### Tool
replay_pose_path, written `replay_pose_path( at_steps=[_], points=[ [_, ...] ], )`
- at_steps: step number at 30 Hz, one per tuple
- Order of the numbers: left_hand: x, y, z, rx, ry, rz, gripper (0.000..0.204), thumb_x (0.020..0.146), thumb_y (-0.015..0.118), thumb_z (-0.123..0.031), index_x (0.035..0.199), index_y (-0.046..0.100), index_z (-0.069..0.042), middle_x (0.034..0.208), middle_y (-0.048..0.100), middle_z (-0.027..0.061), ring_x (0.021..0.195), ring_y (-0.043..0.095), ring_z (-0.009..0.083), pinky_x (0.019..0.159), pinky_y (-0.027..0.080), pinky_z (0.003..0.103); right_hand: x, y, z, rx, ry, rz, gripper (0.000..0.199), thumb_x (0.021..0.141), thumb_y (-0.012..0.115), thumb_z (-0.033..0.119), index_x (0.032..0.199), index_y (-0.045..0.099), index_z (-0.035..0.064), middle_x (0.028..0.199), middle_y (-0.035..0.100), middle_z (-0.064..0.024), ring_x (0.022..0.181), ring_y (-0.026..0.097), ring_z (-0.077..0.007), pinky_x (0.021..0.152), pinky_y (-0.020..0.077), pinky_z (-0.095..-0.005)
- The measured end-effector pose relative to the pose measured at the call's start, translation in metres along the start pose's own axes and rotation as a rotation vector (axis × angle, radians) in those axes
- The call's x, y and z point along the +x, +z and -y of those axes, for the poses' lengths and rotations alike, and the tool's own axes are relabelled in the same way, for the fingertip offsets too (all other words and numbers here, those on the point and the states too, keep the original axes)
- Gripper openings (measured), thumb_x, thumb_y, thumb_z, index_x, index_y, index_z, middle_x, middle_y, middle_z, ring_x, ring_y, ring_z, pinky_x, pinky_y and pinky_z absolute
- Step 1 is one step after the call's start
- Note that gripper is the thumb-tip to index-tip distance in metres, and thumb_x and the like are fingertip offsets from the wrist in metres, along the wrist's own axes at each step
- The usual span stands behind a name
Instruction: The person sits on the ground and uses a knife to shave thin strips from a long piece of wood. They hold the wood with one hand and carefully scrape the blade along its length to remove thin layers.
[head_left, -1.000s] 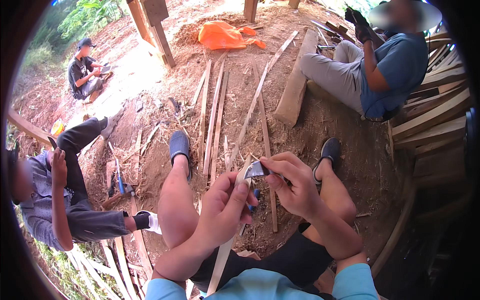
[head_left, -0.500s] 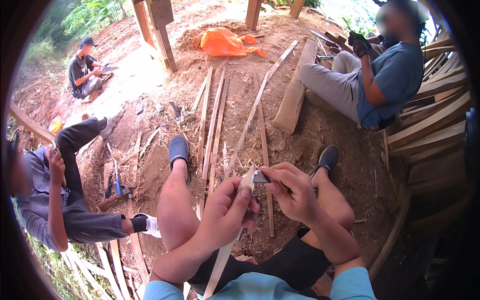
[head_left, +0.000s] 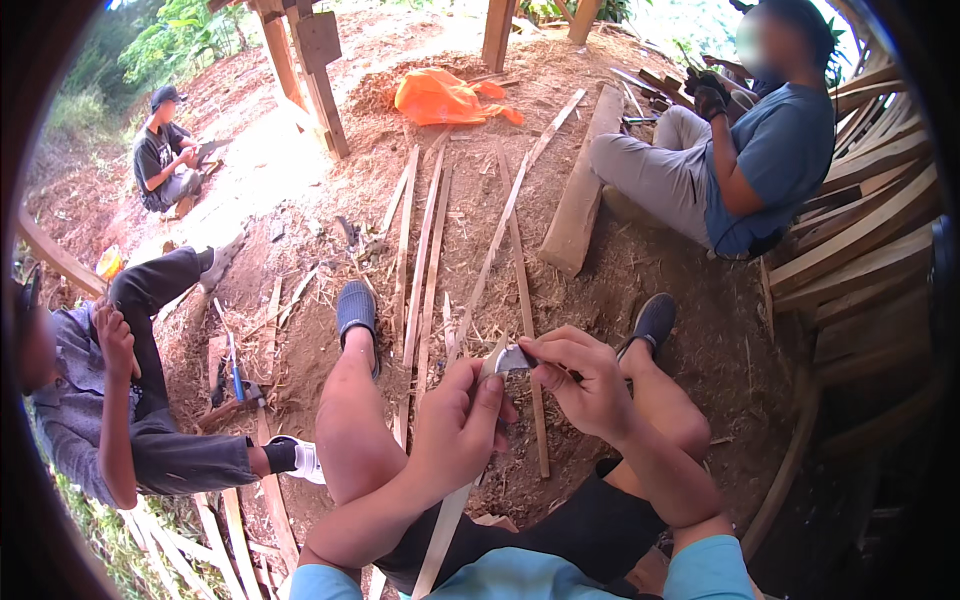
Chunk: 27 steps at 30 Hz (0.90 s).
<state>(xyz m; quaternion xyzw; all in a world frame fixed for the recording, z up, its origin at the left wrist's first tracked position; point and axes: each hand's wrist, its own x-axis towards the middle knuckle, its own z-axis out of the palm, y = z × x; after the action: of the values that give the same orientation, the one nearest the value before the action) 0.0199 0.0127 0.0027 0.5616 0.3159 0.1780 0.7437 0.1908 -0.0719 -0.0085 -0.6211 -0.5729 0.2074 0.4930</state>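
Between the thumb and curled fingers of my left hand (head_left: 462,420) is a pale wooden strip (head_left: 440,540), its tapered tip pointing up and away from me. The lower end runs down past my lap to the bottom edge. My right hand (head_left: 585,385) pinches a small thin, curved piece, silvery grey with a pale edge (head_left: 514,358), against the strip near its tip. Whether this piece is metal or a sheet is unclear. Both hands meet above the ground between my knees.
Long wooden strips (head_left: 425,250) lie on the dirt ahead. A thick plank (head_left: 580,190) and an orange sheet (head_left: 450,98) are farther off. People sit at left (head_left: 90,380), far left (head_left: 165,155) and right (head_left: 770,150). A blue-handled tool (head_left: 236,378) lies left; stacked boards (head_left: 860,240) curve along the right.
The grey piece shows a broader, brighter face against the strip's tip. Both hands keep their grips almost in place. The whole view has shifted slightly.
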Motion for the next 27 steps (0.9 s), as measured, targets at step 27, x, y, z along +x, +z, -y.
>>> replay_pose_path(
  at_steps=[27],
  points=[
    [0.021, 0.000, 0.031, 0.057, 0.098, -0.002, 0.019, 0.099, 0.048, -0.023, 0.100, 0.048, -0.004, 0.071, 0.052, 0.0011, 0.055, 0.051, 0.0078, 0.049, 0.045, 0.022, -0.022, 0.013, -0.047, -0.023, 0.317, 0.125, 0.041, 0.090, 0.062, 0.031, 0.115, 0.059, -0.0011, 0.083, 0.067, -0.0132, 0.073, 0.065, -0.0214, 0.065, 0.0505, -0.0326]
  ],
)
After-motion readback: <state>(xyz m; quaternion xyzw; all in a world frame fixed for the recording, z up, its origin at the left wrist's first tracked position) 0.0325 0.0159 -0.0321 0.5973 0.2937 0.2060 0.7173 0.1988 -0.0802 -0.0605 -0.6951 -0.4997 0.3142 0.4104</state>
